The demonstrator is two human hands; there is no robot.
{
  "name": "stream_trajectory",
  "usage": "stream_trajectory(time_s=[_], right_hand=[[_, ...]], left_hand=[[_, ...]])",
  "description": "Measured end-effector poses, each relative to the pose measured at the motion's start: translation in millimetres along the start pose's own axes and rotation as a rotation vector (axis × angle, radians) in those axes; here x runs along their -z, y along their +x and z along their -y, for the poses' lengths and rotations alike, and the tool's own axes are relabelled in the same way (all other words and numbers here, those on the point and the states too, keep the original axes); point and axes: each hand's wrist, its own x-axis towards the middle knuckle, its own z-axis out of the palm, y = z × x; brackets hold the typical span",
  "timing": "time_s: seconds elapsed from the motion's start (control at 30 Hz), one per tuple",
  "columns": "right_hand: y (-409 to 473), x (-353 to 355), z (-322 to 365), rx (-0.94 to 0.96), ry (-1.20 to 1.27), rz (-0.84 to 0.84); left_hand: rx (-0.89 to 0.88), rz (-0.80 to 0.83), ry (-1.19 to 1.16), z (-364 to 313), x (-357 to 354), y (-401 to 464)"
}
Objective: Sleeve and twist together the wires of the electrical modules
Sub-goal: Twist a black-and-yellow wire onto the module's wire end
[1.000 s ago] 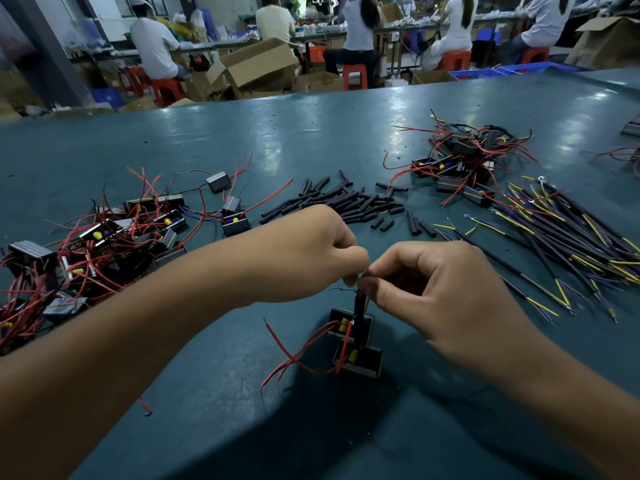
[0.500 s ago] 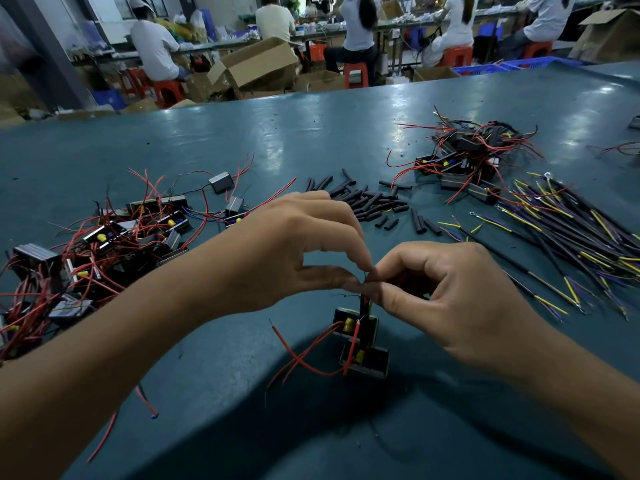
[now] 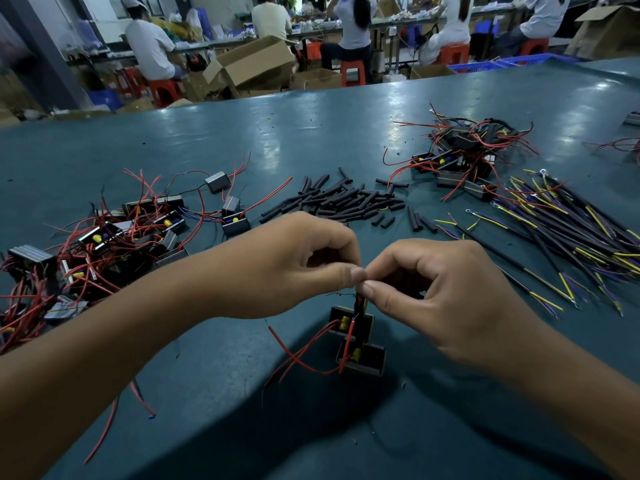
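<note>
Two small black electrical modules (image 3: 360, 344) with yellow parts and red wires (image 3: 301, 355) hang just above the table, under my hands. A short black sleeve (image 3: 359, 301) runs up from them to my fingertips. My left hand (image 3: 287, 261) and my right hand (image 3: 436, 289) meet fingertip to fingertip at the top of the sleeve, each pinching the wire ends between thumb and forefinger. The wire ends themselves are hidden by my fingertips.
The green table (image 3: 311, 133) holds a heap of modules with red wires (image 3: 104, 244) at the left, loose black sleeves (image 3: 346, 199) in the middle, another heap of modules (image 3: 467, 150) and black-yellow cables (image 3: 571, 230) at the right. People sit at benches beyond.
My left hand has opened its curl and turned, its forefinger arching over the thumb. Both hands stay at the wire ends; the modules have swung slightly.
</note>
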Motion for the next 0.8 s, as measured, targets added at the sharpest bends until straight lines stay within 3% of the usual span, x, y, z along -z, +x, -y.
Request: stream_trajectory(time_s=[0.17,0.23,0.3,0.37,0.43,0.5,0.63,0.8], right_hand=[[-1.8,-2.9,0.1,0.007,-0.010,-0.015],[-1.8,-2.5,1.4,0.022,-0.017,-0.013],[-0.9,-0.8,1.3,0.032,-0.027,-0.010],[-0.5,1.1,0.9,0.040,-0.047,-0.012],[-0.2,1.5,1.3,0.039,-0.065,-0.019],[0.1,1.3,1.5,0.034,-0.054,-0.014],[0.3,1.3,0.2,0.041,-0.041,0.005],[0.7,0.7,-1.7,0.049,-0.030,-0.001]], left_hand=[[0.446,0.028,-0.493,-5.4,-8.6,1.9],[0.531,0.045,-0.594,-7.1,-10.4,2.5],[0.449,-0.041,-0.493,-3.6,-7.4,-0.7],[0.182,-0.159,-0.188,0.9,0.2,-7.1],[-0.063,-0.174,0.066,3.4,6.4,-13.5],[-0.198,-0.170,0.175,5.3,7.3,-14.6],[-0.294,-0.223,0.313,7.1,4.3,-8.6],[-0.296,-0.218,0.341,8.7,3.7,-3.8]])
